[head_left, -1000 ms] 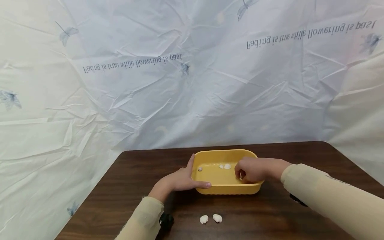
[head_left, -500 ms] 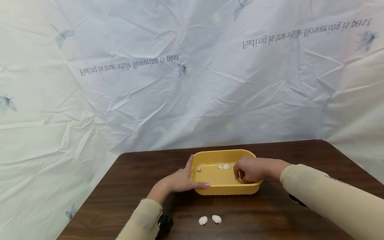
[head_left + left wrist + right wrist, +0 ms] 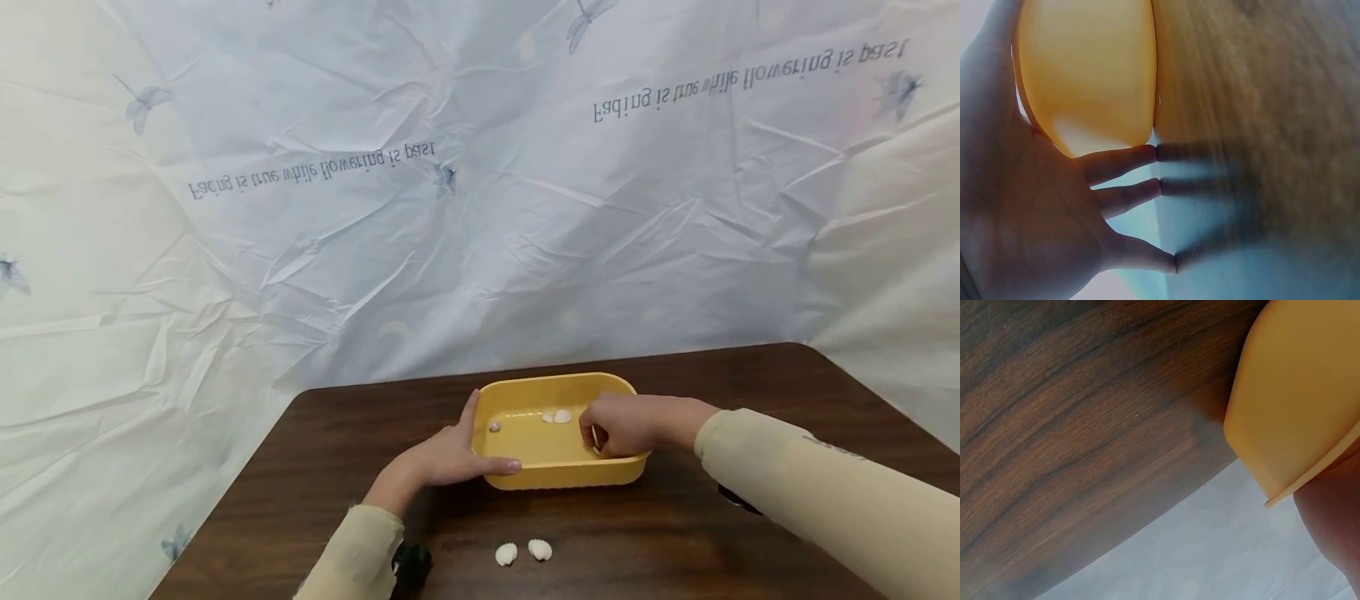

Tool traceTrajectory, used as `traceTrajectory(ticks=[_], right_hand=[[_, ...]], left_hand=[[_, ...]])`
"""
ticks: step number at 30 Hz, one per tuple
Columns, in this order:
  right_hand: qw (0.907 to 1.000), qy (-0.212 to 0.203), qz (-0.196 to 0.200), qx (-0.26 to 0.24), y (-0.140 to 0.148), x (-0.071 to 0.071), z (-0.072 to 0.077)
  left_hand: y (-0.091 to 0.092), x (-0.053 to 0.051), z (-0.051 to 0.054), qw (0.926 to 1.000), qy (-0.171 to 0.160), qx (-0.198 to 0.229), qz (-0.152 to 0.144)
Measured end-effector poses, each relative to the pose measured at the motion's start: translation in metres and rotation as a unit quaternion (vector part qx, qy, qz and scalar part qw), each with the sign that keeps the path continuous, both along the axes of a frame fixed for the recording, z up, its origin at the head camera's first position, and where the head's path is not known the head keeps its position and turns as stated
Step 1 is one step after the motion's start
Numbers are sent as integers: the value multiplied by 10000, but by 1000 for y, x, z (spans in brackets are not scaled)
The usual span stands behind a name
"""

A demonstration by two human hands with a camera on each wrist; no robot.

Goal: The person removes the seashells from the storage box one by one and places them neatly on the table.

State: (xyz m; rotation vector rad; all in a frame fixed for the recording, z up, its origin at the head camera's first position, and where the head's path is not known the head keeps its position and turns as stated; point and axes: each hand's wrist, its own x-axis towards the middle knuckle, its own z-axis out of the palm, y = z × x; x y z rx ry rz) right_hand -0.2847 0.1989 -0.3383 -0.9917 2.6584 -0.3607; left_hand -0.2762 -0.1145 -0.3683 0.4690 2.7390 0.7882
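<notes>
A yellow plastic basin (image 3: pixel 566 477) stands on the dark wooden table. My left hand (image 3: pixel 448 454) rests against its left end, thumb along the front rim. The left wrist view shows its fingers (image 3: pixel 1125 199) straight and spread, tips at the table. My right hand (image 3: pixel 621 425) reaches over the right end into the basin with curled fingers; a pale sliver of a seashell shows at the fingertips, mostly hidden. In the right wrist view the basin's outer wall (image 3: pixel 1297 394) hides the fingers. Two white seashells (image 3: pixel 562 416) lie near the basin's back wall, and a small spiral-looking shell (image 3: pixel 494 426) at its left.
Two white ribbed seashells, one left (image 3: pixel 506 554) and one right (image 3: pixel 540 549), lie on the table (image 3: pixel 675 533) in front of the basin. A wrinkled white printed sheet (image 3: pixel 480 250) hangs behind the table's back edge.
The head view has shifted slightly, so everything drifts a little left. The hands keep nearly the same poses at the basin, and the visible shells stay in place.
</notes>
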Motion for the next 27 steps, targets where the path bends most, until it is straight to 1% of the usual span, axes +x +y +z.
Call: traceTrajectory(ticks=[6, 10, 19, 27], right_hand=[[9999, 25, 114, 9, -3, -1, 1], [10000, -43, 69, -4, -2, -1, 1], [10000, 19, 95, -1, 2, 1, -1], [9999, 71, 92, 21, 2, -1, -3]], left_hand=[[-2, 1, 0, 10000, 21, 61, 18], [0, 1, 0, 10000, 17, 62, -4], [3, 0, -1, 10000, 10, 40, -21], [2, -2, -3, 10000, 68, 68, 9]])
